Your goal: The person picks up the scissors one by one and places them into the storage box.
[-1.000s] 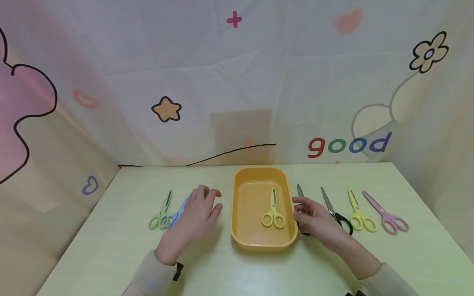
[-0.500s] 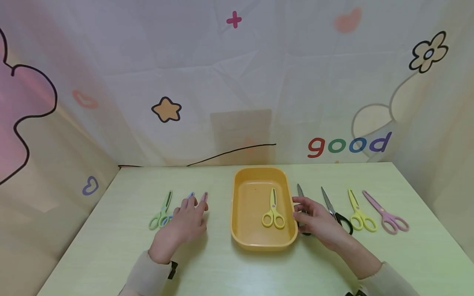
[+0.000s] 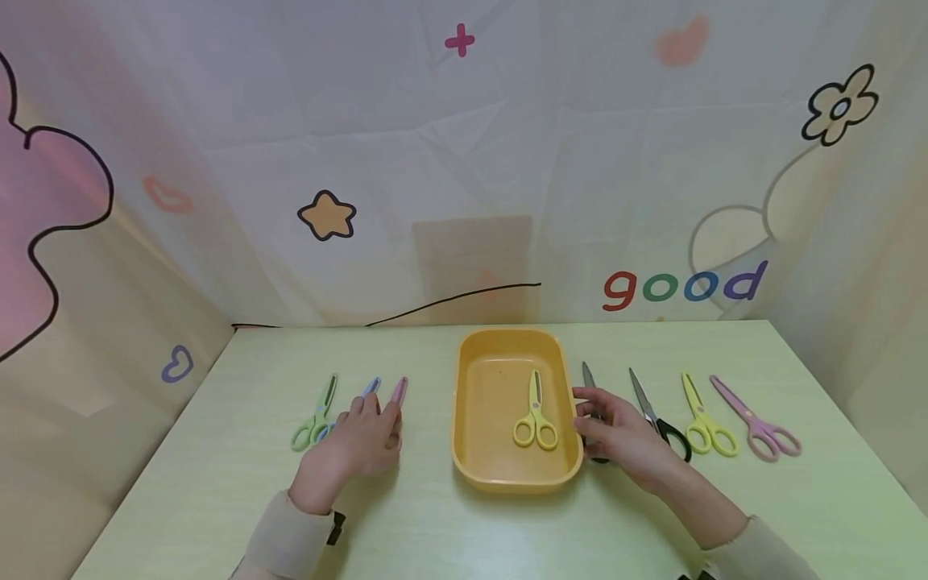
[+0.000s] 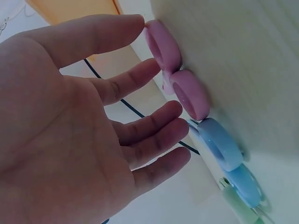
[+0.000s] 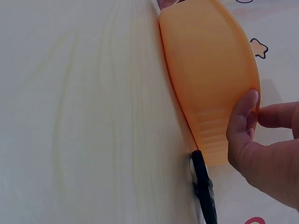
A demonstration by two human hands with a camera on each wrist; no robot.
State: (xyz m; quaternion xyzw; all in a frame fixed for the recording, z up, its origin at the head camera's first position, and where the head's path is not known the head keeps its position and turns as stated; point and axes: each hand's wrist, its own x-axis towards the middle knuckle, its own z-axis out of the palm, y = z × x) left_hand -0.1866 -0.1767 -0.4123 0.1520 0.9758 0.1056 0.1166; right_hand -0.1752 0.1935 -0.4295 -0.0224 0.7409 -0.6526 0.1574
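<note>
My left hand [image 3: 351,443] hovers low over the left part of the table. In the left wrist view its thumb tip meets a handle loop of the pink scissors [image 4: 174,49], and the forefinger reaches close to them, fingers extended. Beside these lie blue scissors [image 4: 222,144], then green scissors [image 3: 319,420]. From the head, the pink handles are hidden by the hand. My right hand [image 3: 616,435] holds the right rim of an orange tray [image 3: 489,403], its thumb tip at the rim and curled fingers against the outer wall. Inside the tray lie yellow scissors [image 3: 535,403].
Black-handled scissors [image 3: 589,377] lie partly under my right hand. Farther right are another black pair [image 3: 641,395], yellow scissors [image 3: 693,399] and purple-pink scissors [image 3: 735,400]. A patterned curtain [image 3: 362,121] borders the pale table [image 3: 464,540] at the back and sides.
My left hand has moved left and down from beside the tray onto the pink scissors, whose blades now show past its fingers. The right hand and tray have stayed put.
</note>
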